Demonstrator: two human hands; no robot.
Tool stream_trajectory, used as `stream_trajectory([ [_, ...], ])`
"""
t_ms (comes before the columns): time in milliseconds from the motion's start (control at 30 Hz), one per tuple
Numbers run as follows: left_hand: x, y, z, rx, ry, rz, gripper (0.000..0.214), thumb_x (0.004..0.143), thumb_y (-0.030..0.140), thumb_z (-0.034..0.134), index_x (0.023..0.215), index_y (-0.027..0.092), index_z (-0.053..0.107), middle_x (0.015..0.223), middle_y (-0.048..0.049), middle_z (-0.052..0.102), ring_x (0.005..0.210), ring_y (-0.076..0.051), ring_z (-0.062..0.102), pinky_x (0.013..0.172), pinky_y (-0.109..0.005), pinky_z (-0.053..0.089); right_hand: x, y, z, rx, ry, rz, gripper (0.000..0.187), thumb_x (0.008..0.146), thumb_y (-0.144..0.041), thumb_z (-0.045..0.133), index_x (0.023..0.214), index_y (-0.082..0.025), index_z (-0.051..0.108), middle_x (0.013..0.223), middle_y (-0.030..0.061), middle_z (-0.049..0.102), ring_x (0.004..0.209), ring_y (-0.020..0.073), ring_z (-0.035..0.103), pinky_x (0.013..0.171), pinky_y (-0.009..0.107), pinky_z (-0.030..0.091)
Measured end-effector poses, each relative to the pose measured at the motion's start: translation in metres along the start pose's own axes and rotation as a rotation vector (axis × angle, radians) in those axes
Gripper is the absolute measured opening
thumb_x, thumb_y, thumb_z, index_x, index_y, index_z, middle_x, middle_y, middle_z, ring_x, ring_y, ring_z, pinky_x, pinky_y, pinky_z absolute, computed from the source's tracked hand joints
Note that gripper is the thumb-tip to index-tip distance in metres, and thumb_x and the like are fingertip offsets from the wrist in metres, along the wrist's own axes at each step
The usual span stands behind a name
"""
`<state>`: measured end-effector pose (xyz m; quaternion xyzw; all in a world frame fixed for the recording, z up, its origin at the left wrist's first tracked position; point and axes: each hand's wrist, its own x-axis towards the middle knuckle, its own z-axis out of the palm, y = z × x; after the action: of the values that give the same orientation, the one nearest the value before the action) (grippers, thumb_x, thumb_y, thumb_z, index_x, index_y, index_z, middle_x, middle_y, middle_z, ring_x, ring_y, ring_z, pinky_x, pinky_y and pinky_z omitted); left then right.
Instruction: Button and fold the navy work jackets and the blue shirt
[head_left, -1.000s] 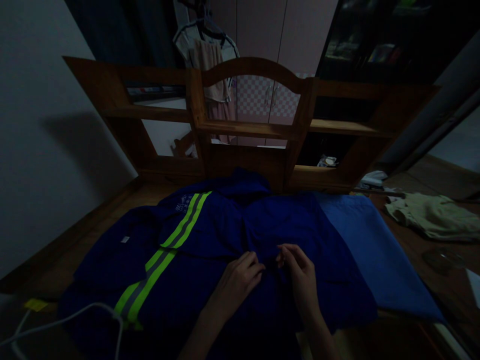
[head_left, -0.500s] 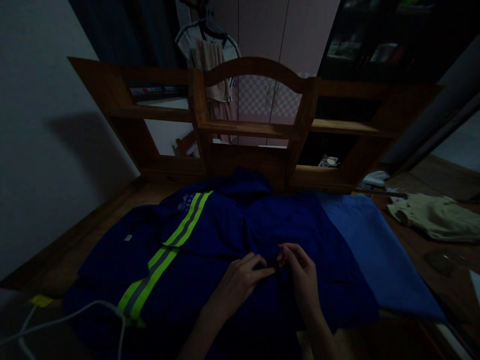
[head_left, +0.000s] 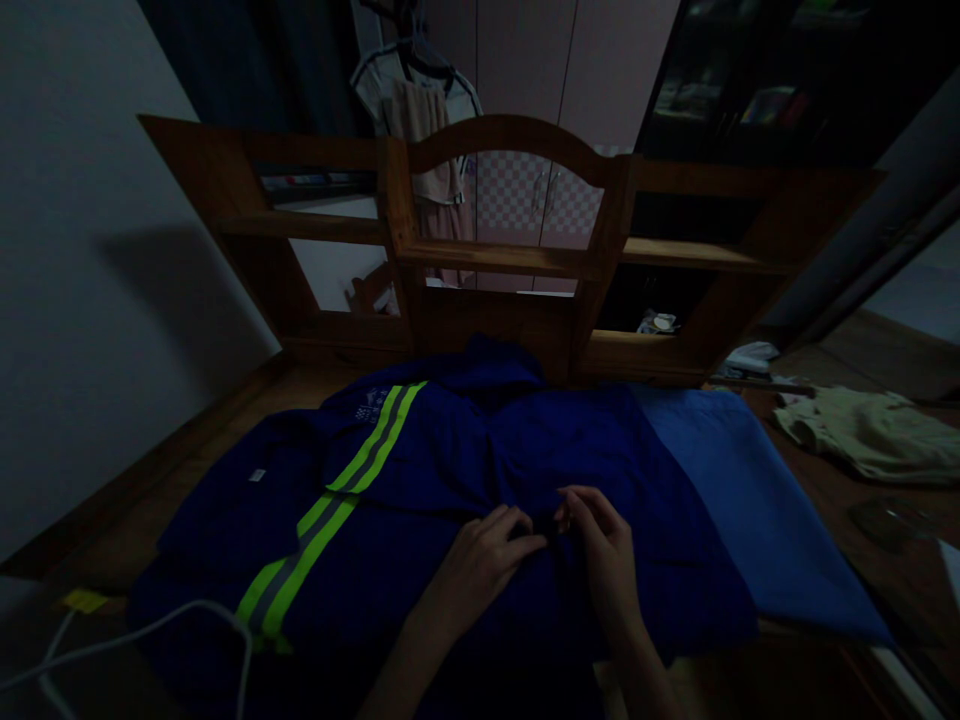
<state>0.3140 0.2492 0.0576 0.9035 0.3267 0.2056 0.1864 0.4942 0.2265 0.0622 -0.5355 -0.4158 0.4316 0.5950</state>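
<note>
A dark blue work jacket lies spread over the wooden surface, with yellow-green and grey reflective strips across it and small pale lettering near the collar side. My left hand rests on the lower part of the jacket, its fingers curled and thumb reaching right, closed on the cloth. Just beside it, my right hand pinches the jacket's cloth between thumb and fingertips. The dim light hides what detail of the cloth sits between the fingertips.
A lighter blue cloth extends from under the jacket at right. Behind stands a wooden shelf unit. A white cable loops at lower left. A pale green garment lies on the far right, near a clear object.
Almost nothing differs. My left thumb and fingertips have shifted very slightly, and the jacket and my right hand keep their places.
</note>
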Motion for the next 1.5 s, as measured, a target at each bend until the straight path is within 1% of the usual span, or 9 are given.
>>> stream_trajectory([
  [167,-0.001,0.003,-0.003,0.010,-0.007,-0.008,0.034,0.090,0.013,0.048,0.118,0.031,0.056,0.108,-0.0011,0.057,0.101,-0.016,0.053,0.080,-0.027,0.045,0.000,0.001,-0.001,-0.019,0.010,-0.006,0.019,0.088,-0.035,0.056,0.096,-0.019,0.062,0.074,0.0008,0.060,0.069,0.0135,0.054,0.066,0.024,0.041],
  [367,0.000,0.008,-0.008,0.013,-0.027,-0.026,0.046,0.084,0.003,0.049,0.120,0.031,0.055,0.110,-0.0003,0.058,0.101,-0.017,0.053,0.075,-0.028,0.045,0.000,0.002,0.000,-0.019,0.007,0.000,0.019,0.088,-0.036,0.055,0.095,-0.020,0.063,0.074,0.0009,0.061,0.069,0.0135,0.054,0.066,0.024,0.041],
  [500,0.001,0.009,-0.010,0.002,-0.032,-0.016,0.045,0.083,0.004,0.050,0.119,0.030,0.057,0.108,-0.0003,0.060,0.098,-0.017,0.052,0.076,-0.028,0.045,0.001,0.002,0.000,-0.026,0.004,-0.007,0.020,0.088,-0.036,0.056,0.095,-0.019,0.063,0.074,0.0009,0.061,0.069,0.0138,0.054,0.066,0.024,0.041],
  [600,0.001,0.009,-0.010,0.001,-0.027,0.002,0.046,0.085,0.007,0.050,0.123,0.033,0.055,0.107,-0.0002,0.060,0.097,-0.017,0.053,0.076,-0.028,0.045,0.001,0.000,0.000,-0.037,0.007,-0.012,0.019,0.087,-0.036,0.056,0.095,-0.019,0.063,0.074,0.0009,0.061,0.069,0.0139,0.054,0.066,0.024,0.042],
  [700,0.001,0.008,-0.010,0.004,-0.015,-0.005,0.043,0.086,0.009,0.051,0.121,0.034,0.056,0.107,-0.0002,0.060,0.097,-0.017,0.053,0.075,-0.028,0.045,0.000,-0.001,0.001,-0.040,0.013,-0.013,0.020,0.088,-0.036,0.055,0.095,-0.019,0.063,0.074,0.0011,0.060,0.070,0.0142,0.054,0.066,0.025,0.041],
  [1067,0.001,0.005,-0.004,-0.066,0.070,-0.052,0.025,0.088,0.009,0.048,0.106,0.022,0.059,0.102,-0.0024,0.060,0.098,-0.016,0.055,0.084,-0.029,0.047,-0.001,-0.001,0.003,-0.016,0.033,0.003,0.020,0.087,-0.038,0.056,0.093,-0.020,0.064,0.073,0.0004,0.060,0.068,0.0140,0.053,0.065,0.024,0.041],
  [1200,0.001,0.004,-0.004,-0.059,0.067,-0.066,0.022,0.086,0.011,0.052,0.105,0.021,0.057,0.102,-0.0020,0.059,0.099,-0.017,0.055,0.089,-0.032,0.046,-0.001,-0.002,0.003,-0.016,0.025,-0.005,0.020,0.087,-0.038,0.056,0.093,-0.020,0.064,0.073,0.0001,0.060,0.068,0.0140,0.053,0.066,0.024,0.041],
  [1400,0.001,0.001,-0.002,-0.073,0.041,-0.085,0.021,0.084,0.014,0.058,0.103,0.023,0.056,0.103,0.0002,0.060,0.098,-0.016,0.055,0.088,-0.029,0.046,-0.001,-0.003,0.001,-0.033,0.006,-0.004,0.019,0.088,-0.036,0.056,0.093,-0.019,0.063,0.073,0.0001,0.060,0.068,0.0135,0.053,0.066,0.024,0.041],
  [1500,0.001,0.003,-0.003,0.002,0.009,-0.079,0.020,0.087,0.015,0.054,0.105,0.023,0.055,0.103,0.0000,0.059,0.098,-0.016,0.055,0.084,-0.028,0.046,-0.001,-0.004,0.001,-0.036,0.007,-0.010,0.019,0.088,-0.036,0.056,0.093,-0.019,0.063,0.073,0.0003,0.060,0.069,0.0137,0.053,0.067,0.024,0.041],
])
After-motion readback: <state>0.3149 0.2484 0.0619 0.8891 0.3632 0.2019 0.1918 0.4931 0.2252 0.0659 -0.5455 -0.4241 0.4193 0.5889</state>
